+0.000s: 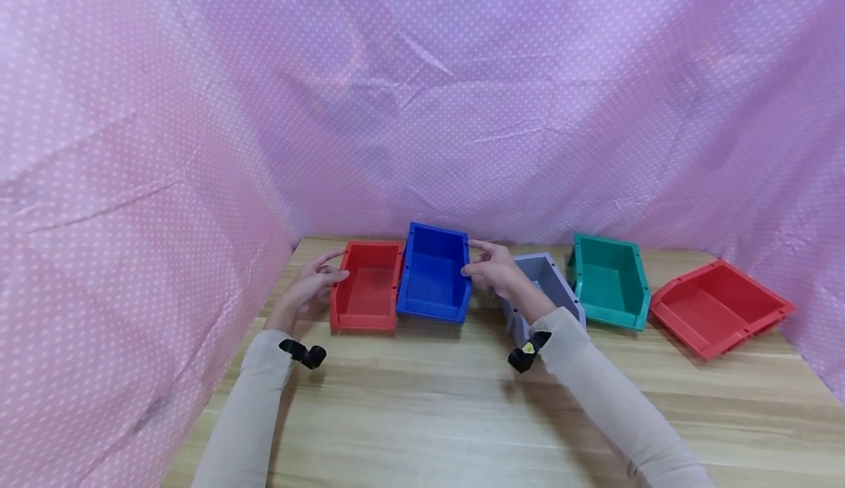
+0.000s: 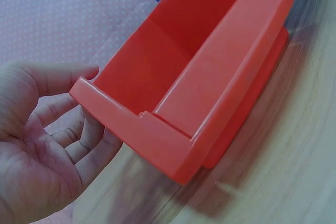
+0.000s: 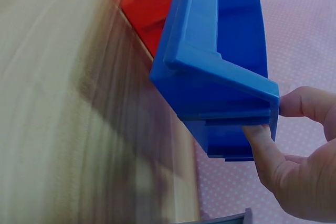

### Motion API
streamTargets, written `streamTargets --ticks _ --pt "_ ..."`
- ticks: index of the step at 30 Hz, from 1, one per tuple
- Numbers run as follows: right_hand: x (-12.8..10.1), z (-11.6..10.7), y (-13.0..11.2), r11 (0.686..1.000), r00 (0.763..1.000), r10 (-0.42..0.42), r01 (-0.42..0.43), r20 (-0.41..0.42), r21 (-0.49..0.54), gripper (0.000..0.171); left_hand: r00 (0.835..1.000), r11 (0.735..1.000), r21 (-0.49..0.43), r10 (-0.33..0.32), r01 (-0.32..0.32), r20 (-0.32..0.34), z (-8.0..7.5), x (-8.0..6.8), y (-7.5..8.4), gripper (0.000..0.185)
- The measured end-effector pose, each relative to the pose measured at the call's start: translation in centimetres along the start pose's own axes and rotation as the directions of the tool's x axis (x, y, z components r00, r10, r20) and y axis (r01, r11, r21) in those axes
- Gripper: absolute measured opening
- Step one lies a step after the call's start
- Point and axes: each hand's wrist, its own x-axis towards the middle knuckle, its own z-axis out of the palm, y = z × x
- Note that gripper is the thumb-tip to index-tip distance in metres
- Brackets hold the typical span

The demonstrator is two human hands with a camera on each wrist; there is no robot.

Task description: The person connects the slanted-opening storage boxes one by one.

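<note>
At the left of the row, a red storage bin (image 1: pixel 370 290) stands on the wooden table. My left hand (image 1: pixel 312 286) holds its left side wall. In the left wrist view, the thumb lies at the rim of this red bin (image 2: pixel 168 93) and the other fingers sit against the outside. Right beside it is a blue storage bin (image 1: pixel 436 275), slightly turned. Its right wall is pinched by my right hand (image 1: pixel 495 269). From the right wrist, the blue bin (image 3: pixel 220 82) appears tilted, with thumb and fingers on either side of its edge.
A grey bin (image 1: pixel 551 279) lies partly behind my right forearm. Farther right are a green bin (image 1: pixel 607 282) and another red bin (image 1: pixel 719 304), set at an angle. Pink dotted cloth (image 1: pixel 422 106) hangs along the back and sides of the wooden table (image 1: pixel 409 414).
</note>
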Motion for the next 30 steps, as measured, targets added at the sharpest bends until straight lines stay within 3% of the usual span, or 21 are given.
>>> streamTargets --ticks 18,30 --pt "-0.4 -0.7 0.0 0.996 0.999 0.027 -0.029 -0.020 -0.084 0.074 1.000 0.999 0.037 0.030 -0.030 0.010 0.8 0.2 1.6 0.069" --pt "-0.3 -1.0 1.0 0.999 0.999 0.037 -0.037 0.003 -0.029 0.075 0.999 0.997 0.069 0.039 -0.040 0.018 1.1 0.7 2.4 0.068"
